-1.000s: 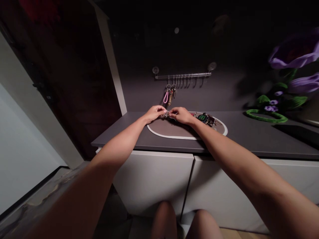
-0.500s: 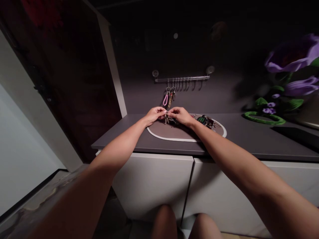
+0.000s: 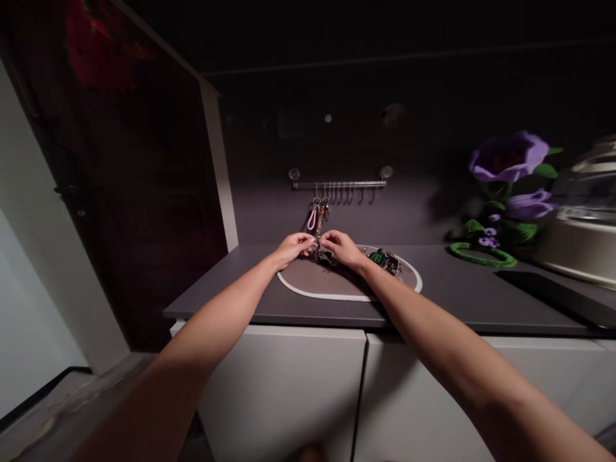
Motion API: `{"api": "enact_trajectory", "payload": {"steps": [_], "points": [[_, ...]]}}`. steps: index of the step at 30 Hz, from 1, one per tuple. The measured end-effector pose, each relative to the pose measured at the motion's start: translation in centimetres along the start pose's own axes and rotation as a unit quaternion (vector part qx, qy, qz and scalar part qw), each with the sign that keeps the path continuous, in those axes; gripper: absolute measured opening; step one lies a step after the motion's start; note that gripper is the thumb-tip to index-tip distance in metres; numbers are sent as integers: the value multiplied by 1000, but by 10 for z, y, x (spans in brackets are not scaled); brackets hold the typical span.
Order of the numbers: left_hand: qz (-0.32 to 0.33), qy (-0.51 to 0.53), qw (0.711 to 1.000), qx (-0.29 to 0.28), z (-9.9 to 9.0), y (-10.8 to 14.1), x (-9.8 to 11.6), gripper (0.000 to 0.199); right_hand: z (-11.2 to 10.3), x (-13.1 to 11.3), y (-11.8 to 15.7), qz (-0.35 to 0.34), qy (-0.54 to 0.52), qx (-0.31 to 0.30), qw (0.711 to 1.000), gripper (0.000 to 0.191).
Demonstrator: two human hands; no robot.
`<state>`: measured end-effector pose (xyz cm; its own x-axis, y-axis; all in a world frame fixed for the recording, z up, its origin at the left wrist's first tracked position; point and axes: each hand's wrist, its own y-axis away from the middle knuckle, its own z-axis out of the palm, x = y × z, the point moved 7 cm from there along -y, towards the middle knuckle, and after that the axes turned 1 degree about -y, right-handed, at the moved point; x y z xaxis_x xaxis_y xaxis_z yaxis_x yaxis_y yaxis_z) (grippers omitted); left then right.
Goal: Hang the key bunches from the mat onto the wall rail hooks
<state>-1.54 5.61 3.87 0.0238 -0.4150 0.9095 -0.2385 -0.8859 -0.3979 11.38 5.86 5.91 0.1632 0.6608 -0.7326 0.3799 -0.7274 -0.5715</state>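
My left hand (image 3: pixel 292 249) and my right hand (image 3: pixel 341 248) meet fingertip to fingertip over the left part of a brown mat (image 3: pixel 308 282) with a white border. Both are closed in a pinch on a small bunch of keys (image 3: pixel 317 252), which dangles between them; its ring is mostly covered by the fingers. Right behind them, a pink strap keychain (image 3: pixel 312 219) and a brown lettered strap (image 3: pixel 320 222) hang from the left hooks of a clear hook rail (image 3: pixel 339 185). Beyond my right wrist, more keys and a black-and-green keychain (image 3: pixel 378 258) lie on the mat.
The mat lies on a dark grey counter (image 3: pixel 447 301) above white cabinet doors (image 3: pixel 283 378). To the right stand purple artificial flowers (image 3: pixel 510 157) with a green base, a cream appliance (image 3: pixel 577 237) and a flat black object (image 3: pixel 548 295). A dark door (image 3: pixel 139 192) is at left.
The camera view has tilted up, so the counter and hands sit lower and more of the wall shows. Both hands keep pinching the keys in nearly the same place.
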Motion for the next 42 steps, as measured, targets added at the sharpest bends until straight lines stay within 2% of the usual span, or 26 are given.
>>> {"api": "enact_trajectory", "payload": {"steps": [6,11,15,18,25,37,42], "points": [[-12,-119,992,34,-2,1,-5,23,-9,8,-5,24,-97,56,993,28],[57,-315,947,34,0,2,3,19,-20,2,-14,70,-163,116,977,26],[86,-386,918,22,4,2,8,19,-32,-5,-35,81,-190,166,964,19],[98,-409,907,15,6,2,8,19,-41,-7,-53,85,-203,213,952,12],[97,-427,899,1,10,0,5,21,-47,-5,-82,102,-246,271,925,9],[90,-428,899,-10,11,-1,2,20,-48,16,-100,123,-293,352,880,18],[96,-427,899,-13,11,-2,1,20,-51,17,-102,114,-297,364,875,22]]}}
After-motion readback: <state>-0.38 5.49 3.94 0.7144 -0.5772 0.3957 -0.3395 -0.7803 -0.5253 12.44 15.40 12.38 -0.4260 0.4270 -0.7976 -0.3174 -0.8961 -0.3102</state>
